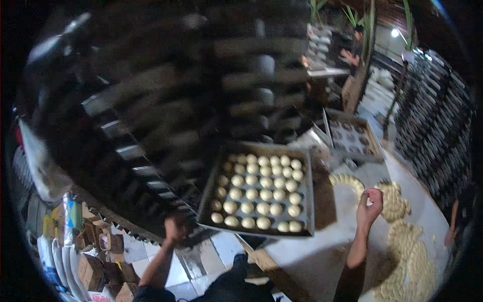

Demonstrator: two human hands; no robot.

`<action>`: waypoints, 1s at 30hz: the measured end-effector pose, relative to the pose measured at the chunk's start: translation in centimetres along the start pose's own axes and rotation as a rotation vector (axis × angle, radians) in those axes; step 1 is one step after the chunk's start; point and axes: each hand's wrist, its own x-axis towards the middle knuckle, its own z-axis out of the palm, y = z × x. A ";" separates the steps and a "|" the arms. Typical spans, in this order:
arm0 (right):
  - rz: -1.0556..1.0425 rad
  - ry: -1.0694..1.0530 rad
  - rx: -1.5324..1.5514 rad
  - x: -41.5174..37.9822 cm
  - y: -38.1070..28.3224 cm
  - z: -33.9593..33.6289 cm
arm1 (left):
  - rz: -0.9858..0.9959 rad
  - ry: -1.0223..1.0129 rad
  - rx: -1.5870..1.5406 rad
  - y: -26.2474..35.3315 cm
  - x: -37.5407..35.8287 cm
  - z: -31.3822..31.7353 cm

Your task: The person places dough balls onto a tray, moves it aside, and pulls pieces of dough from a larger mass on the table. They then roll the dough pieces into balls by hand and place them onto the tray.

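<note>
A dark square tray [310,201] bears rows of pale, round dough balls [265,195] and lies slightly turned at the table's left edge. Left of its lower left corner is my left hand [176,229], blurred by motion, so its fingers cannot be made out. My right hand [371,201] is over the table, right of the tray, with its fingers curled together; whatever is in them is hidden. Close beside it are a curved row of dough pieces [348,181] and a heap of dough pieces [394,201]. More dough pieces [410,256] spread down the table's right side.
Another tray [375,142], with dark round marks, sits at the table's far end. Stacks of dark trays [432,121] rise at the right, and a dark rack [146,173] fills the left. Cardboard boxes [91,269] are on the lower left. A person [353,55] is in the background.
</note>
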 end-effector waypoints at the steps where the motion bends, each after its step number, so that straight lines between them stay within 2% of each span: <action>1: -0.090 -0.070 0.094 -0.6 -2.2 2.9 | 0.114 -0.150 0.179 0.1 -1.7 -0.8; 2: -0.183 -0.140 0.180 -1.3 -4.6 5.5 | 0.169 -0.291 0.215 -0.4 -3.5 -0.8; 3: -0.491 -0.200 0.143 1.4 -11.0 2.6 | 0.196 -0.398 0.093 0.7 -6.5 2.0; 4: -0.631 -0.230 0.151 0.3 -15.5 3.7 | 0.188 -0.459 0.038 -0.5 -8.4 1.7; 6: -0.713 -0.412 0.274 -1.4 -23.9 5.1 | 0.125 -0.546 -0.085 -3.2 -11.6 0.1; 9: -1.178 -0.450 0.334 -0.9 -32.9 8.2 | -0.032 -0.603 -0.246 -8.4 -15.3 -1.6; 12: -1.640 -0.284 0.163 -0.2 -42.8 11.3 | -0.188 -0.583 -0.350 -14.3 -17.3 -3.5; 14: -1.748 -0.116 0.227 0.9 -50.1 13.6 | -0.292 -0.544 -0.415 -17.8 -16.8 -5.3; 16: -1.792 0.059 0.245 3.3 -58.4 15.9 | -0.361 -0.496 -0.466 -21.0 -15.5 -7.1; 17: -1.788 0.192 0.130 5.0 -62.1 16.6 | -0.383 -0.472 -0.482 -22.4 -14.8 -7.9; 19: -1.708 0.391 0.064 9.7 -68.8 18.3 | -0.409 -0.427 -0.511 -25.0 -12.7 -9.7; 21: -1.558 0.567 0.213 14.0 -74.6 19.0 | -0.414 -0.390 -0.536 -27.4 -10.9 -10.9; 23: -0.986 0.076 0.258 13.0 -79.0 15.7 | -0.411 -0.376 -0.557 -29.1 -9.3 -11.6; 25: -0.913 0.200 0.206 11.8 -82.3 14.8 | -0.410 -0.370 -0.579 -30.6 -8.1 -12.0; 29: -0.982 0.171 0.175 15.6 -87.3 17.9 | -0.415 -0.372 -0.625 -32.0 -6.8 -12.2; 30: -0.879 -0.068 -0.052 16.0 -88.8 16.9 | -0.418 -0.375 -0.639 -32.1 -6.9 -12.0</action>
